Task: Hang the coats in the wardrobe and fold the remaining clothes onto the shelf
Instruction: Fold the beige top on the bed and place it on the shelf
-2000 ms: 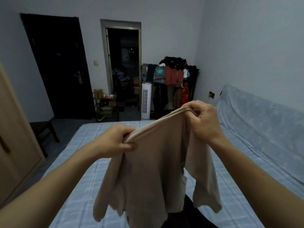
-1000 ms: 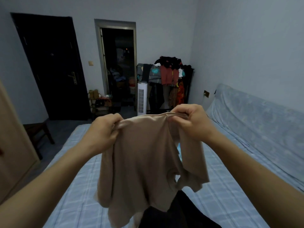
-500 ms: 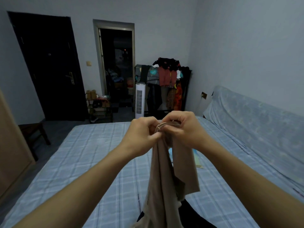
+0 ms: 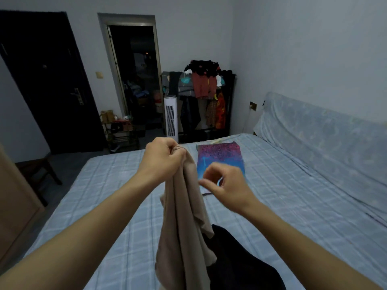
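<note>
While a black garment (image 4: pixel 240 262) lies on the bed (image 4: pixel 104 206) nearest me, my left hand (image 4: pixel 162 159) is a closed fist bunching the top of the beige shirt (image 4: pixel 184 227), which hangs doubled over the bed. My right hand (image 4: pixel 225 185) is just beside it, fingers loosely curled, holding nothing. Beyond lies a folded purple-and-blue cloth (image 4: pixel 219 156); farther off, a white fan (image 4: pixel 171 117) and a laden clothes rack (image 4: pixel 206 97).

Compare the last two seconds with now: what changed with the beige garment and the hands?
The hands came together, folding the beige cotton garment in half lengthwise. Then the right hand let go and dropped beside it, fingers curled. The left hand kept both corners pinched at the top. The garment hangs over the blue checked bed as before.
</note>
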Demonstrator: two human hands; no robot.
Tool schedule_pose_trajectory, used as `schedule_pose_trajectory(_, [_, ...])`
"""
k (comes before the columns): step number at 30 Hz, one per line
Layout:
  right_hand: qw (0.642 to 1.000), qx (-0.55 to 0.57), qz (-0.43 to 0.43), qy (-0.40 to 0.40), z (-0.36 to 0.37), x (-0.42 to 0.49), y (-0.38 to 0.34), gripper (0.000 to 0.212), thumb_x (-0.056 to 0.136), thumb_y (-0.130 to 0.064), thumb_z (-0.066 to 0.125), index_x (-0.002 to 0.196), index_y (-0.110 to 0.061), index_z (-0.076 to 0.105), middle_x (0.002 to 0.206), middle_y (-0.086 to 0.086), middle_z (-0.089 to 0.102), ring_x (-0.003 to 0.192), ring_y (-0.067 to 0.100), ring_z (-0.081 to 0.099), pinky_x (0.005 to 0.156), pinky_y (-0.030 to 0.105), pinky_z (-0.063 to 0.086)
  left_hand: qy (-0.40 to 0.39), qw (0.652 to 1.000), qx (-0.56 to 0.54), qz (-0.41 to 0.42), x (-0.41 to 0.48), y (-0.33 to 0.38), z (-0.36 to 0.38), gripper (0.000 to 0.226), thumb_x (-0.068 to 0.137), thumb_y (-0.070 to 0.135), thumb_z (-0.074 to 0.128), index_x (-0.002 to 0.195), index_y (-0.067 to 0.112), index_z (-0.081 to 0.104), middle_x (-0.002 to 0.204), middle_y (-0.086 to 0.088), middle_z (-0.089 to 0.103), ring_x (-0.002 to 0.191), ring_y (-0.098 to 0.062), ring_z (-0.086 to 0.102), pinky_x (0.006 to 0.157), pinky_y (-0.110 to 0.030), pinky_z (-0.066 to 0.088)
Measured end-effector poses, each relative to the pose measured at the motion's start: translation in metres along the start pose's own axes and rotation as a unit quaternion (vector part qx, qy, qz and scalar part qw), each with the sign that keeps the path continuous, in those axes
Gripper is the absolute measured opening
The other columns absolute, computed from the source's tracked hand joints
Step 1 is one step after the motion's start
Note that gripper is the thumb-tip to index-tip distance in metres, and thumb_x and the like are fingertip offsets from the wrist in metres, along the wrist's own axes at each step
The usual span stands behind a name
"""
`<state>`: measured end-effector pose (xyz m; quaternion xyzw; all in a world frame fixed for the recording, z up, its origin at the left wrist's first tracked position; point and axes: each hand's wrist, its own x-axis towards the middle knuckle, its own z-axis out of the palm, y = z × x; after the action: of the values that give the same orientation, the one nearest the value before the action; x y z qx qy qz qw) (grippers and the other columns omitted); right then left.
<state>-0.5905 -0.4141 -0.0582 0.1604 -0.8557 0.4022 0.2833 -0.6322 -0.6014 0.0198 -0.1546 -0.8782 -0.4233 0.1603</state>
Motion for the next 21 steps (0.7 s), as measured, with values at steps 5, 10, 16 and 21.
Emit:
schedule_pose_trajectory(5, [0.993,0.025,0.061,-0.099,0.043,-0.033,0.017,0.005,0.081,-0.025,0.073,0.080,-0.022,0.069,0.070,-0.008,0.069,0.062,0.006,0.065,0.063,0.022,0.052,0.048,0.999,0.010,-0.014,0.002,-0.002,-0.005,0.016,0.088,0.021,0.063,0.074,0.015,0.069,0.066,0.000,0.067,0.065,-0.013,0.063,0.060,-0.029,0.050])
schedule_pose_trajectory(10, [0.990,0.027,0.136,-0.032,0.076,-0.040,0.013,0.027,0.073,-0.055,0.062,0.068,-0.029,0.062,0.059,-0.013,0.061,0.059,0.002,0.061,0.056,0.013,0.042,0.087,0.996,0.013,0.005,-0.004,-0.005,-0.019,0.014,0.092,0.022,0.062,0.079,0.019,0.066,0.068,0.002,0.065,0.065,-0.012,0.062,0.057,-0.027,0.050])
schedule_pose_trajectory(16, [0.949,0.071,0.233,-0.201,0.115,-0.045,0.031,0.063,0.073,-0.053,0.064,0.125,-0.017,0.064,0.115,-0.005,0.068,0.107,0.006,0.062,0.085,0.016,0.046,0.115,0.993,-0.014,0.009,-0.010,-0.016,-0.037,0.015,0.095,0.023,0.060,0.081,0.022,0.064,0.067,0.000,0.065,0.061,-0.014,0.062,0.055,-0.028,0.051])
schedule_pose_trajectory(21, [0.949,0.126,0.215,-0.194,0.133,-0.038,0.022,0.051,0.089,-0.035,0.063,0.136,-0.023,0.049,0.119,-0.013,0.050,0.104,-0.002,0.049,0.075,-0.002,0.036,0.130,0.991,-0.024,-0.003,-0.015,-0.026,-0.047,0.015,0.097,0.022,0.060,0.082,0.020,0.064,0.067,-0.001,0.065,0.061,-0.011,0.062,0.050,-0.015,0.045])
